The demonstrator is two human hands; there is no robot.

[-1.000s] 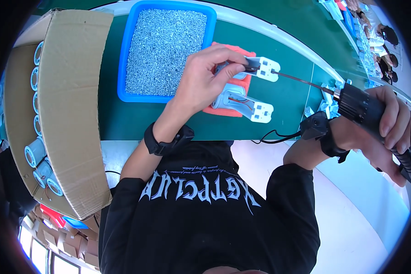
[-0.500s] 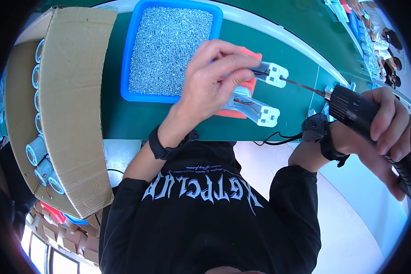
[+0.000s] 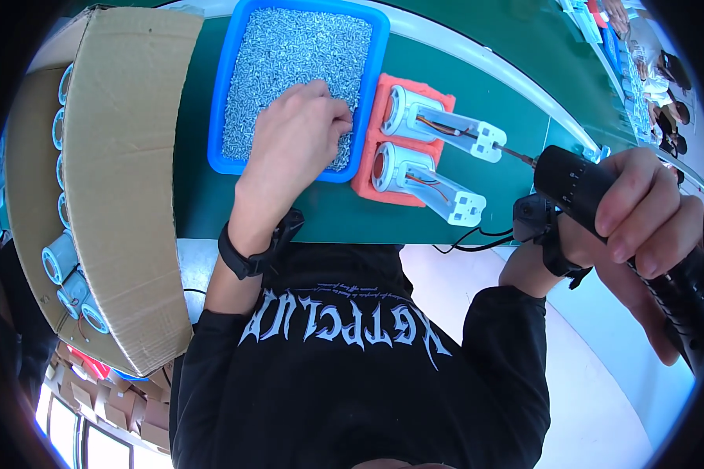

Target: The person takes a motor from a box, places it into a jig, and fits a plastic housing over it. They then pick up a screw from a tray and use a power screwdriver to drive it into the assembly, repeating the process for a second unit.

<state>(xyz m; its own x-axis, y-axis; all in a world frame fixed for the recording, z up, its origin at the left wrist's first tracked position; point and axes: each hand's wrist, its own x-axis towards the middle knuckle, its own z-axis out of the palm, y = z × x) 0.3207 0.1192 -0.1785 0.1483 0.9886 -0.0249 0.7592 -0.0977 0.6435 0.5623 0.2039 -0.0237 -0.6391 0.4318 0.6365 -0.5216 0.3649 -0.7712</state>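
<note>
My left hand (image 3: 289, 141) is over a blue tray (image 3: 217, 117) of small metal screws (image 3: 297, 47), its fingers bent and pinched together. Whatever lies between the fingertips is hidden. In my right hand (image 3: 649, 207) is a black electric screwdriver (image 3: 575, 184), held with the fingers wrapped round its body. Its thin bit reaches the white end of the upper motor-like housing (image 3: 411, 113), which has wires along an open arm. A second such housing (image 3: 399, 168) lies below it. Both sit in a coral-red foam holder (image 3: 424, 147) on the green table.
A tall cardboard box (image 3: 137, 180) stands on the left, with several similar pale housings (image 3: 61, 258) inside. Black cable (image 3: 477, 234) runs near the table's front edge. Other people (image 3: 653, 62) sit far off at the upper right.
My left hand has left the upper housing and moved left into the screw tray, uncovering both housings and the foam holder. The screwdriver has shifted slightly left, with its bit still at the housing's end.
</note>
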